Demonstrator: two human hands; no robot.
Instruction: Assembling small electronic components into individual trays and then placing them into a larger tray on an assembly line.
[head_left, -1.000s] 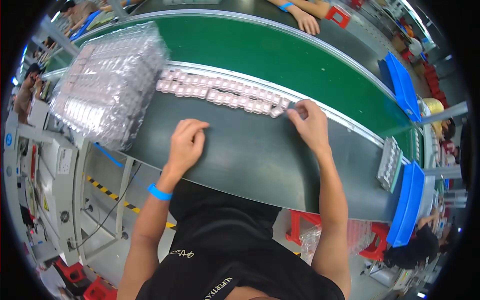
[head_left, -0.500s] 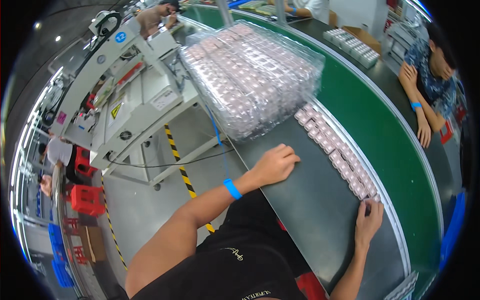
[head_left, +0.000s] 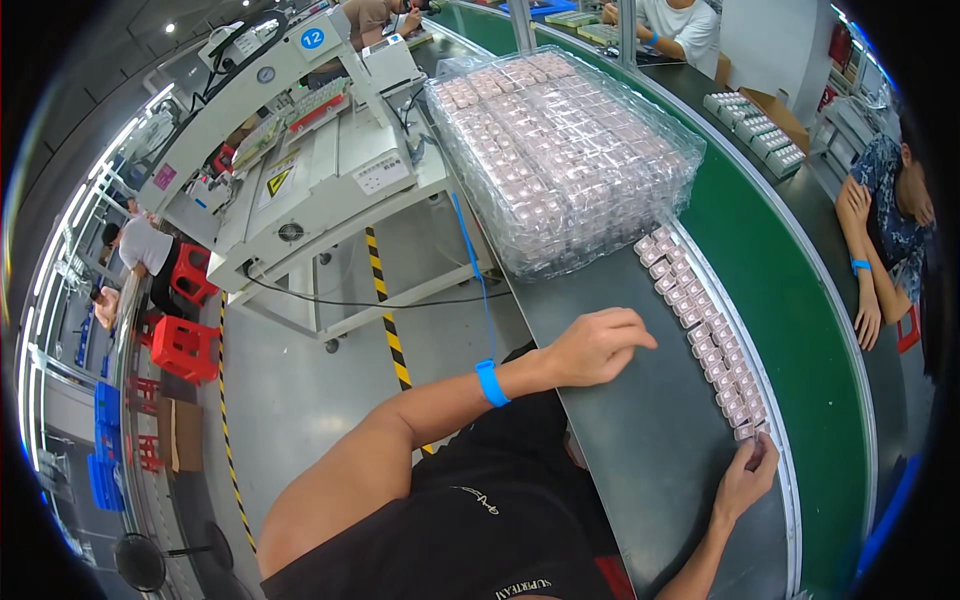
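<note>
Curling at the pink blocks [head_left: 704, 342], the right hand [head_left: 745, 482] keeps its grasp unclear; the rail [head_left: 790, 500] alongside likely keeps them aligned. The left hand [head_left: 598, 348] hovers, loose and empty.

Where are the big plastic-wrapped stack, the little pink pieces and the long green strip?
Plastic-wrapped stack [head_left: 565, 165]: head view, on its wrap.
Pink pieces [head_left: 706, 352]: head view, a mid-row piece's top.
Green strip [head_left: 790, 300]: head view, bare flat surface.
</note>
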